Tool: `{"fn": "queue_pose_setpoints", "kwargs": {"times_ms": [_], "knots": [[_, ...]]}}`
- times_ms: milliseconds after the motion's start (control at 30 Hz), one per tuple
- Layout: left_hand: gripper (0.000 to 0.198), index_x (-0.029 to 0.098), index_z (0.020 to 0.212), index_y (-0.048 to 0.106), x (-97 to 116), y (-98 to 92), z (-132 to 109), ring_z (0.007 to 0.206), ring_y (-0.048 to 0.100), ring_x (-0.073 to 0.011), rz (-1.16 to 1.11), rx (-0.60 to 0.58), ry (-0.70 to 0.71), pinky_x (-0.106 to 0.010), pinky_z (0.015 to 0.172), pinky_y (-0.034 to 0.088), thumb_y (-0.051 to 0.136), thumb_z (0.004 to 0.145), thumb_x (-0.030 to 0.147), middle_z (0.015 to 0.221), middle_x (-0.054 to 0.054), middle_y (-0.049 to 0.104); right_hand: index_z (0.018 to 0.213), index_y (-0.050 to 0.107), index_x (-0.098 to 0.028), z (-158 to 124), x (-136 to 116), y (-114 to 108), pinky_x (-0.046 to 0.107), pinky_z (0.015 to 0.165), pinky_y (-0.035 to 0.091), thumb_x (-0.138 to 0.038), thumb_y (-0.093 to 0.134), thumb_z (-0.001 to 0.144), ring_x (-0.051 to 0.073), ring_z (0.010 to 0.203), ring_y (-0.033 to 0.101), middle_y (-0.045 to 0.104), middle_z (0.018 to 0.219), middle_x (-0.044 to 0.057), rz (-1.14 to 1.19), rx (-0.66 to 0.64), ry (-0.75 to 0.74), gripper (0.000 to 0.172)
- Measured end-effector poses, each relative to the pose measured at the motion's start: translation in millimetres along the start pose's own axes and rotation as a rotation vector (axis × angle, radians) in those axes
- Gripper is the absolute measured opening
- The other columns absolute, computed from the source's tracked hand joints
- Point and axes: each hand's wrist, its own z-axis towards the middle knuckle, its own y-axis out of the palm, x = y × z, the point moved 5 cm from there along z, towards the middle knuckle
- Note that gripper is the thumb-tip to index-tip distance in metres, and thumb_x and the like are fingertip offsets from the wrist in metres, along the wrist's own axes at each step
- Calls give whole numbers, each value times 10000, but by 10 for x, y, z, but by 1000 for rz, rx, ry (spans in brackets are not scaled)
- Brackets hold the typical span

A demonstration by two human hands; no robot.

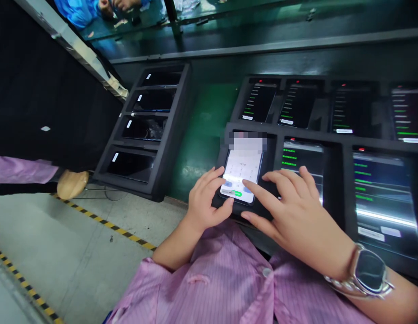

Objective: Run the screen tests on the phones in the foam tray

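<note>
Left hand (pixel 206 202): mine, palm down, fingers loosely bent and apart, closed on nothing; fingertips at the phone's left side, thumb by its bottom edge.
Right hand (pixel 297 211): mine, spread, gripping nothing; index finger stretched to the keypad, thumb held out below, other fingers raised and curved. Watch (pixel 369 270) on the wrist.
Phone (pixel 241 164): lit, white keypad screen with a green button; lying face up in the near-left compartment of the right tray (pixel 303 132), between my hands.
Other phones (pixel 297 105): in the same tray, dark screens with green and white lines; one directly under my right hand.
Left tray (pixel 171 148): black, four dark phones in a column, well apart from my hands.
Table (pixel 209 112): green, showing between the trays.
Beyond: a co-worker's hands (pixel 126 3) and blue sleeve (pixel 77 13), cut off at the top.
Left side: stool (pixel 73 183), beside a pink sleeve (pixel 23 170).
Hard to make out: phone's top, pixelated; second near phone, partly covered by my right hand; far-right phone, cut off; screen text, too small; index fingertip, pressing or hovering, cannot tell.
</note>
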Motion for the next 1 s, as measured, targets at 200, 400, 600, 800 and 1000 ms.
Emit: {"fn": "queue_pose_setpoints", "kwargs": {"times_ms": [200, 400, 600, 800, 1000], "knots": [[446, 242, 1402, 600, 39, -46, 67, 1340, 623, -316, 75, -187, -66, -484, 1115, 554, 636, 962, 309, 1467, -136, 628, 1437, 660, -196, 67, -44, 23, 821, 1092, 350, -593, 465, 1060, 461, 1217, 516, 546, 1308, 242, -83, -26, 36, 581], [369, 208, 1310, 637, 35, -56, 57, 1292, 659, -304, 48, -111, -23, -471, 1091, 571, 639, 955, 310, 1421, -149, 661, 1374, 667, -133, -86, -54, -11, 817, 1120, 324, -559, 418, 1090, 466, 1287, 523, 550, 1305, 257, -78, -3, -12, 569], [297, 222, 1237, 671, 6, -39, 10, 1293, 677, -304, 39, -79, -26, -464, 1073, 587, 628, 964, 332, 1433, -141, 670, 1306, 687, -146, -81, -61, 15, 796, 1150, 316, -559, 477, 1075, 469, 1309, 519, 554, 1326, 244, -39, -17, -7, 518], [363, 203, 1303, 599, -9, -40, -2, 1335, 654, -301, -5, -73, -16, -460, 1108, 559, 646, 964, 325, 1428, -175, 670, 1474, 512, -88, -248, 87, -199, 771, 1196, 302, -535, 483, 1088, 440, 1312, 549, 529, 1398, 285, 86, 106, 7, 592], [433, 223, 1375, 529, -33, -37, -33, 1367, 634, -286, -48, -89, -61, -453, 1123, 542, 647, 984, 366, 1467, -172, 646, 1596, 437, -180, -912, 653, -592, 616, 1302, 255, -551, 607, 1040, 403, 1453, 481, 549, 1474, 207, 93, 286, 235, 690]]}}
